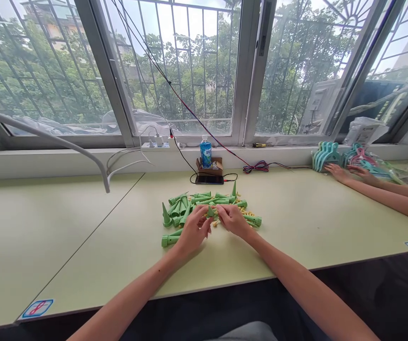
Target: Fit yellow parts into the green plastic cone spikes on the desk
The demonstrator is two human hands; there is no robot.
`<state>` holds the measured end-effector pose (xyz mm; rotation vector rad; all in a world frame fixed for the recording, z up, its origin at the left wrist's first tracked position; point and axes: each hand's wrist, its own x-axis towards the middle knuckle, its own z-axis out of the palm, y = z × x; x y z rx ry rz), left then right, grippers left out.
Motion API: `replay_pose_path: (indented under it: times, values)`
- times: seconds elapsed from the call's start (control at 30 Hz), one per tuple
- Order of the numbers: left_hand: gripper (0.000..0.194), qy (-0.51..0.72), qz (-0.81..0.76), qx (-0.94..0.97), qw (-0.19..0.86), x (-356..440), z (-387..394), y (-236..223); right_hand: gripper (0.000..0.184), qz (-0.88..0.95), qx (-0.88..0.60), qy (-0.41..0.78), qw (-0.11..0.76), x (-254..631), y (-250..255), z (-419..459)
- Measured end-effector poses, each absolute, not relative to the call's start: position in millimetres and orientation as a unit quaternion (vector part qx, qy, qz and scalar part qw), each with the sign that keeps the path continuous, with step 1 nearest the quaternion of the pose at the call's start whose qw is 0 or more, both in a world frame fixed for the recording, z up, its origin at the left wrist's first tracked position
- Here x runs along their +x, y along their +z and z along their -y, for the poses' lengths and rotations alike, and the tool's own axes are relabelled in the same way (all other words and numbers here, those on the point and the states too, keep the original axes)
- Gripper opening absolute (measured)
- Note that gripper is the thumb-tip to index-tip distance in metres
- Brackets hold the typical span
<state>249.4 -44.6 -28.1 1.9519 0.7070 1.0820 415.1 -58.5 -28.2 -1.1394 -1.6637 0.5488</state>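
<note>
The left hand [193, 230] grips a green cone [210, 211] over the desk [317, 213]; the right hand [232, 220] pinches beside it, whatever it holds unclear. A loosened grip could drop the piece among similar cones [167, 219] just beyond, before a phone [209, 180] and bottle [205, 154].

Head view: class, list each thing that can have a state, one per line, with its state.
Left hand: fingers bent, holding a green cone.
Right hand: fingers bent beside that cone; grip unclear.
Leftmost green spike: standing, point up.
Blue bottle: upright, cap on.
Phone: lying flat, screen dark.
Red-and-black cable: partly bundled.
</note>
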Motion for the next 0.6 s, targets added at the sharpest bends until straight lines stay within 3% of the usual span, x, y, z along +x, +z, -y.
replay_pose_path:
  times: [0.27, 0.43, 0.6]
  values:
    - [0.028, 0.466, -0.355, 0.707, 0.397, 249.2, 44.0, -24.2, 0.048, 0.651, -0.475, 0.233, 0.543, 416.8, -28.0, 57.2]
    - [0.04, 0.418, -0.338, 0.71, 0.455, 248.4, 42.3, -25.2, 0.047, 0.677, -0.449, 0.242, 0.531, 416.8, -30.2, 59.2]
    - [0.038, 0.397, -0.331, 0.726, 0.453, 246.5, 42.3, -26.2, 0.047, 0.683, -0.435, 0.255, 0.528, 415.1, -32.2, 60.1]
